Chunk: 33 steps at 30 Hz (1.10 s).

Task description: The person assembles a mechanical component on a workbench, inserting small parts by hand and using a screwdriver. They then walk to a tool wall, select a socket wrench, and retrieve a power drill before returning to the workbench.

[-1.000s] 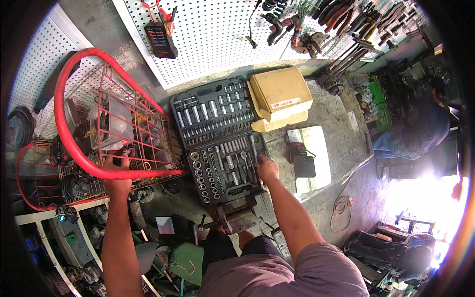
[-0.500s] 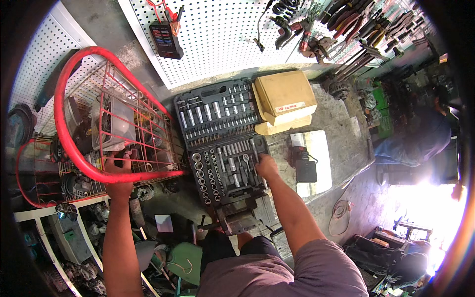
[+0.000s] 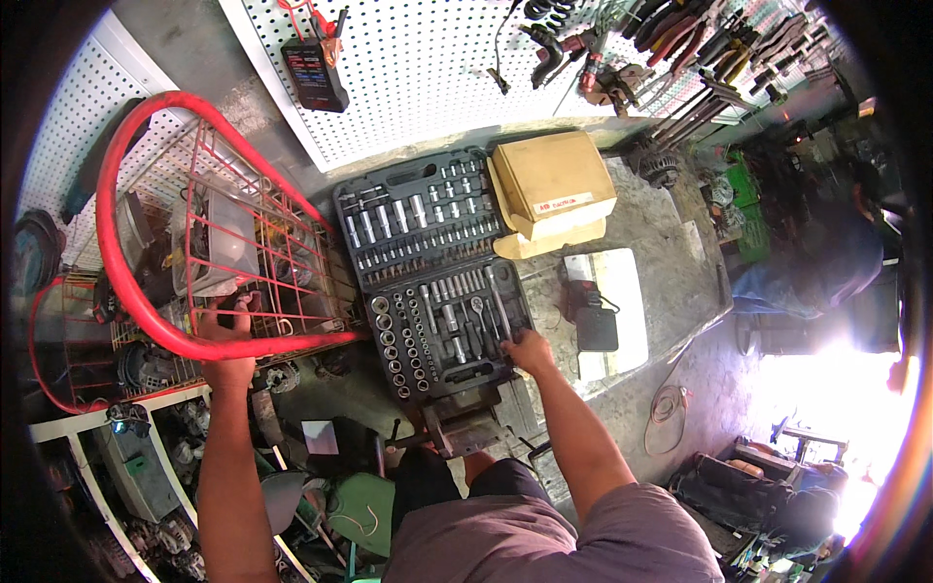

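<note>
My right hand (image 3: 528,352) is at the right edge of the black socket set case (image 3: 442,386), which lies open on the workbench. Its thumb and fingers close on the lower end of a long metal bar (image 3: 498,303), which lies along the case's right side. A ratchet (image 3: 477,307) and rows of sockets (image 3: 389,338) sit in their slots to the left of that bar. My left hand (image 3: 227,325) reaches into a red-rimmed wire basket (image 3: 115,248), fingers bent beside a clear plastic tub (image 3: 222,243). What those fingers hold, if anything, is too unclear to make out.
Behind the case's right half stands a yellow cardboard box (image 3: 554,180). A black device (image 3: 595,328) rests on a white sheet (image 3: 632,311). A vise (image 3: 465,432) sits at the bench's front. Tools hang on a white pegboard (image 3: 408,87). At the right is another person (image 3: 816,267).
My right hand has slid nearer to me along the case's right side, onto the end of the long bar. My left hand stays in the basket. The whole view has shifted slightly.
</note>
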Motion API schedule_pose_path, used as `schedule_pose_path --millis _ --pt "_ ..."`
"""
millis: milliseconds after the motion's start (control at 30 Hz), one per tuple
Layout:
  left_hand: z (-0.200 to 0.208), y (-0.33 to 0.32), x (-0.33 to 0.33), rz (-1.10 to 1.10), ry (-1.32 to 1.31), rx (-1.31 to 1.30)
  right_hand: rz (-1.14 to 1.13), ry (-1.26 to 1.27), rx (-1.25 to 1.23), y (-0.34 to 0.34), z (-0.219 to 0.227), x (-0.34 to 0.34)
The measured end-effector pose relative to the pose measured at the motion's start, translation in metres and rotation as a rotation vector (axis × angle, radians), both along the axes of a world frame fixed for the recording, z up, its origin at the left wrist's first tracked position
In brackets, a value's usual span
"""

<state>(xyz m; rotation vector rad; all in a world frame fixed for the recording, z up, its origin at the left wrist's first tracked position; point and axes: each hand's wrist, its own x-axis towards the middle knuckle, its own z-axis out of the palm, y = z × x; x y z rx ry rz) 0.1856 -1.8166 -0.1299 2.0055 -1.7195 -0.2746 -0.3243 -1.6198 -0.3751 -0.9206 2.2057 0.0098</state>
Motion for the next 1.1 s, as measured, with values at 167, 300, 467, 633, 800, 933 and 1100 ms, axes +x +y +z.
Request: schedule_pose_path --millis 167,300,467,633,800,933,1100 --pt "0.003 0.002 0.004 -0.037 0.001 0.021 0.039 0.114 -0.104 -0.005 0.012 0.002" --pt "0.006 0.007 0.000 -0.017 -0.169 -0.062 0.078 0.102 -0.189 0.006 0.015 -0.021" --pt "0.008 0.006 -0.003 -0.008 -0.071 -0.017 -0.030 0.128 -0.208 0.007 -0.005 -0.025" --pt "0.009 0.005 -0.002 0.007 -0.086 0.005 -0.121 0.047 -0.398 0.007 -0.013 -0.011" --pt "0.005 0.004 0.004 0.004 -0.055 0.035 -0.051 -0.057 -0.310 0.000 -0.002 0.002" --pt "0.001 0.000 0.007 -0.003 -0.042 0.040 0.089 -0.013 -0.331 -0.015 -0.004 0.012" --pt "0.003 0.001 0.005 -0.043 0.038 0.010 0.134 0.070 -0.402 -0.022 -0.017 0.015"
